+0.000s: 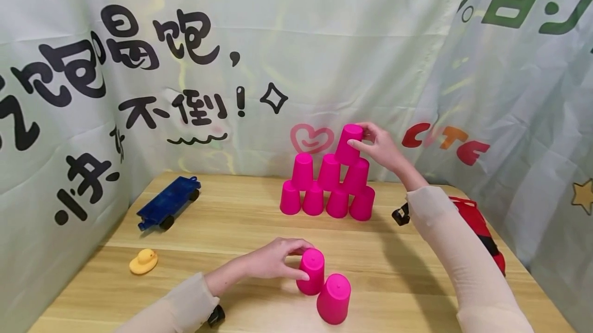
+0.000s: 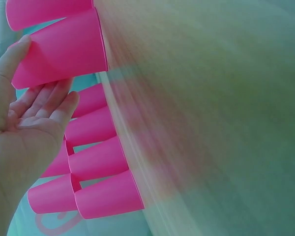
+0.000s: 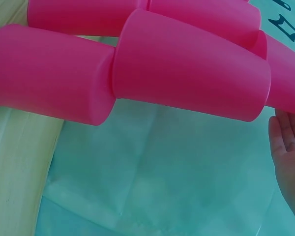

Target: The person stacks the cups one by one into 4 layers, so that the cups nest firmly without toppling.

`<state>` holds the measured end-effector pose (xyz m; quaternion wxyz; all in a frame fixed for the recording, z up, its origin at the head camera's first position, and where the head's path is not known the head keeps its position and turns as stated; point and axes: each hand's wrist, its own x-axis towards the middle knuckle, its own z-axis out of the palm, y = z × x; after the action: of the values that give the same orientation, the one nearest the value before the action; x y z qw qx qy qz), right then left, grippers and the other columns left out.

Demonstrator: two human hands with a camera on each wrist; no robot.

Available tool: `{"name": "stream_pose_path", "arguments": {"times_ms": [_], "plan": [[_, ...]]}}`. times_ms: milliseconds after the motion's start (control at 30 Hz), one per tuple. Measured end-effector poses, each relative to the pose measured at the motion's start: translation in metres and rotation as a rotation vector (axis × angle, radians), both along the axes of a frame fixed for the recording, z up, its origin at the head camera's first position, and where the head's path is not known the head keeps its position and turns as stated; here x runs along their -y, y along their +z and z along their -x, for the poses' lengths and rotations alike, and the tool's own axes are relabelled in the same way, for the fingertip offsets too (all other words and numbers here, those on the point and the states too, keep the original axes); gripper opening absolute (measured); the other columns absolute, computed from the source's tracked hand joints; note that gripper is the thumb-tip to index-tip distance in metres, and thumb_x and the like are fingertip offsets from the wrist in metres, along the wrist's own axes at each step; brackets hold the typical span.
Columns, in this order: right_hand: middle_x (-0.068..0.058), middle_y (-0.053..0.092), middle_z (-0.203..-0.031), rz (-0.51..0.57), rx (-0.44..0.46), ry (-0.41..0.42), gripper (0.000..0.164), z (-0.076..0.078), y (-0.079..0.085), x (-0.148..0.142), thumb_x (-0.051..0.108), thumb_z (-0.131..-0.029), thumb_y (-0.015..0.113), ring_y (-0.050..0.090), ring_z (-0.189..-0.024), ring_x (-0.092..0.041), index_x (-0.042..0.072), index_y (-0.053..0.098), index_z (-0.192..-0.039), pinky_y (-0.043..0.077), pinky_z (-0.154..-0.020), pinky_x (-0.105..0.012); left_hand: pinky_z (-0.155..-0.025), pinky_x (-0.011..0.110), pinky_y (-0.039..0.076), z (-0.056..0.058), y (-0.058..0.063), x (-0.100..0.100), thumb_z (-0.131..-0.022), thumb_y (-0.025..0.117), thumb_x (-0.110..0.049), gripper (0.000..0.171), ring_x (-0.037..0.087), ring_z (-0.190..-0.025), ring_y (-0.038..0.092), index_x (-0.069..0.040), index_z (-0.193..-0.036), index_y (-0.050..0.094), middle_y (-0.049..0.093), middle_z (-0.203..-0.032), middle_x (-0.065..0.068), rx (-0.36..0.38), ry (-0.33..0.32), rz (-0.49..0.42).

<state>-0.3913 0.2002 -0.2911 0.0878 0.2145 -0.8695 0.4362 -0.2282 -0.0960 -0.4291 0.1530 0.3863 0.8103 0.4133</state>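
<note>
My right hand [image 1: 381, 146] holds a pink cup [image 1: 348, 145] between thumb and fingers, at the top right of a pyramid of upside-down pink cups [image 1: 303, 172]. That cup is over the gap between two cups of the second row, slightly tilted. Nearer me, my left hand [image 1: 277, 259] grips another upside-down pink cup [image 1: 311, 272] by its sides, thumb on one side and fingers on the other. One more pink cup [image 1: 334, 299] stands right beside it. In the right wrist view, fingers [image 3: 291, 129] show at the far edge beside the raised cup.
On the table's left [image 1: 241, 220] are a blue toy trailer [image 1: 169, 202] with black wheels and a yellow rubber duck [image 1: 144, 262]. A red and black item [image 1: 484, 235] lies at the right edge behind my right arm. A printed cloth [image 1: 259, 132] hangs close behind the pyramid.
</note>
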Motion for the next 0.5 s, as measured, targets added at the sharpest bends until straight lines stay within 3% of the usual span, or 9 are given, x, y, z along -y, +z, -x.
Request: {"name": "stream_pose_path", "arguments": {"times_ms": [100,333,500], "plan": [[-0.015,0.057,-0.129,0.01,0.009,0.006,0.057,0.0002,-0.0013,-0.0009,0.029,-0.092,0.068,0.058,-0.118,-0.031,0.007,0.046,-0.14,0.053,-0.089,-0.026,-0.107,0.022,0.047,0.0002,-0.0005,-0.0004,-0.087,0.074,-0.033,0.048,0.002,-0.118,0.061,-0.018,-0.129,0.057,0.067,-0.121,-0.007,-0.004,-0.005,-0.002],[-0.017,0.056,-0.13,0.006,0.007,0.02,0.06,0.0001,-0.004,-0.0032,0.029,-0.092,0.068,0.057,-0.119,-0.033,0.006,0.044,-0.142,0.051,-0.101,-0.048,-0.107,0.022,0.047,0.0008,-0.0005,-0.0005,-0.086,0.075,-0.033,0.048,0.002,-0.118,0.061,-0.019,-0.128,0.057,0.068,-0.121,-0.007,-0.003,-0.004,-0.007],[-0.016,0.055,-0.132,0.013,0.016,0.026,0.06,0.0003,-0.0038,-0.0041,0.029,-0.092,0.068,0.056,-0.122,-0.033,0.007,0.043,-0.142,0.049,-0.103,-0.051,-0.106,0.024,0.048,-0.0003,0.0017,0.0013,-0.086,0.075,-0.034,0.048,0.004,-0.117,0.062,-0.019,-0.128,0.058,0.068,-0.121,-0.007,-0.002,0.044,-0.019]]}}
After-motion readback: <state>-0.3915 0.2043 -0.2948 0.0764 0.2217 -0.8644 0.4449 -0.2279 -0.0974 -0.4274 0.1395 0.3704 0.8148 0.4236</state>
